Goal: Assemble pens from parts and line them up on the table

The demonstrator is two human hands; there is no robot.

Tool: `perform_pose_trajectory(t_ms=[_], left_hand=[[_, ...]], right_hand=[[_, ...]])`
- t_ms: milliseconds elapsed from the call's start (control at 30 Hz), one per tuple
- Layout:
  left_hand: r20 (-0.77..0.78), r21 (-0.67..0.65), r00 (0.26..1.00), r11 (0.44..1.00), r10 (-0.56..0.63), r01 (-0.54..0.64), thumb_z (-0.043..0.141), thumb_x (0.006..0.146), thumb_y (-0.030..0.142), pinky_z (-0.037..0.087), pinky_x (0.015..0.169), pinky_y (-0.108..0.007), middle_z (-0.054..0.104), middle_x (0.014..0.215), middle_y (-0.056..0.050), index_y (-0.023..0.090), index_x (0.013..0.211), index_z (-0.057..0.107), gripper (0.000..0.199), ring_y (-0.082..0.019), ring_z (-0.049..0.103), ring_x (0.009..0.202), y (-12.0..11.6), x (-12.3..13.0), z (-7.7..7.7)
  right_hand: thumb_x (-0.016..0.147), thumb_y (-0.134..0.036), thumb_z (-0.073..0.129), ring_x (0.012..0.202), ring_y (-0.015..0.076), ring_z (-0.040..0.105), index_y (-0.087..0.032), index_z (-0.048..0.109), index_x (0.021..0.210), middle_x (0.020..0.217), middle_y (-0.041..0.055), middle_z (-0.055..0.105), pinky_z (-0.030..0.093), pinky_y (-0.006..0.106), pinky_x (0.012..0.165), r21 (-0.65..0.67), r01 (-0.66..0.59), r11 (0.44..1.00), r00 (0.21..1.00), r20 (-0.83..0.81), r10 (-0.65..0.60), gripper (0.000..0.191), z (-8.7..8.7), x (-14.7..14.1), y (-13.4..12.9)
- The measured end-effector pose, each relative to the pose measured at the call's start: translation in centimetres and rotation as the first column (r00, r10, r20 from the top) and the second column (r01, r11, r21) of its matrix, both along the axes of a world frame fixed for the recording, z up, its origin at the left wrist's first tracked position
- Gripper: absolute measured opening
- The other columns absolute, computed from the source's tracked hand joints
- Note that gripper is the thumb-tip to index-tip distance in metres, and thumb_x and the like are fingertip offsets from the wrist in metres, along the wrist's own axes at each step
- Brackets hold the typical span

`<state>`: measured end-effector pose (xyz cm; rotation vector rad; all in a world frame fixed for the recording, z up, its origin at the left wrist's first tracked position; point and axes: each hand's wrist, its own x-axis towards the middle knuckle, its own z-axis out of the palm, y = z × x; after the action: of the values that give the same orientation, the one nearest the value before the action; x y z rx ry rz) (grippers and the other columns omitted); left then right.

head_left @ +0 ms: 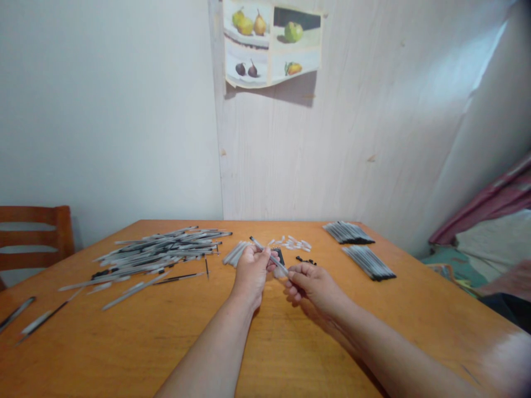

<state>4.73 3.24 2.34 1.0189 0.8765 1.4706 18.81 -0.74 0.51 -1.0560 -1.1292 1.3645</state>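
Observation:
Both my hands grip one slim pen (279,264) above the middle of the table. My left hand (254,268) is closed round its upper part, and a dark tip points away to the upper left. At the near right end, the fingers of my right hand (309,282) pinch the pen; what lies under those fingertips is hidden. Just behind my hands are a row of pale tubes (236,253), several small white caps (296,243), a few small black plugs (306,260) and a group of dark thin pieces, partly covered by my left hand.
A large loose heap of pens (166,249) spreads over the table's left side, with stray refills (178,278) near it. Two neat rows of pens, one far (348,232) and one nearer (369,262), lie at the right. A wooden chair (62,237) stands left of the table (186,342).

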Motion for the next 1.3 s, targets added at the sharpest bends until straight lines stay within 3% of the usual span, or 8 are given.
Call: perform_pose_trajectory(t_ms=[200,533,933,1100,1300], left_hand=[[-0.005,-0.002,1.000,1.000,-0.013,0.013,0.068,0.078,0.037,0.050,0.064,-0.024,0.071,0.083,-0.006,0.017,0.091,0.052,0.029,-0.014,0.067,0.070,-0.2,0.3,-0.3],[0.026,-0.012,0.999,1.000,-0.027,0.027,0.069,0.079,0.035,0.050,0.062,-0.023,0.071,0.081,-0.006,0.017,0.089,0.052,0.027,-0.013,0.067,0.068,-0.8,0.6,0.0],[0.057,-0.017,0.998,1.000,-0.005,0.006,0.067,0.080,0.036,0.052,0.066,-0.024,0.071,0.084,-0.006,0.017,0.093,0.054,0.026,-0.014,0.068,0.072,-0.8,1.1,-0.2],[0.036,0.026,0.999,1.000,0.010,-0.011,0.067,0.080,0.040,0.053,0.072,-0.028,0.071,0.086,-0.006,0.017,0.098,0.055,0.031,-0.016,0.068,0.076,-0.9,0.7,0.5],[-0.045,0.099,0.999,0.995,0.013,-0.009,0.067,0.079,0.041,0.051,0.075,-0.028,0.071,0.085,-0.005,0.018,0.107,0.059,0.037,-0.015,0.067,0.075,-1.0,0.6,0.9]], right_hand=[[0.072,-0.040,0.070,0.043,0.0067,0.044,-0.017,0.054,0.079,0.058,-0.0022,0.056,0.033,0.021,0.044,-0.008,0.059,0.998,0.998,-0.005,-0.059,0.028,-0.6,0.1,0.0],[0.072,-0.042,0.071,0.044,0.0073,0.045,-0.017,0.056,0.078,0.059,-0.0012,0.057,0.032,0.021,0.044,0.034,0.045,0.998,0.999,0.017,-0.046,0.029,-0.6,0.8,-0.1],[0.073,-0.044,0.069,0.045,0.0087,0.048,-0.017,0.055,0.079,0.061,-0.0010,0.058,0.039,0.024,0.045,0.037,0.072,0.997,0.997,0.030,-0.073,0.031,0.1,0.3,-0.3],[0.074,-0.045,0.068,0.049,0.0085,0.049,-0.017,0.055,0.079,0.064,-0.0014,0.057,0.042,0.024,0.048,0.074,0.035,0.997,0.995,0.095,-0.042,0.031,1.0,-0.6,-0.2],[0.078,-0.046,0.062,0.047,0.0087,0.048,-0.019,0.055,0.078,0.062,-0.0024,0.056,0.037,0.023,0.046,0.112,0.078,0.991,0.981,0.166,-0.096,0.028,0.3,-0.1,0.2]])
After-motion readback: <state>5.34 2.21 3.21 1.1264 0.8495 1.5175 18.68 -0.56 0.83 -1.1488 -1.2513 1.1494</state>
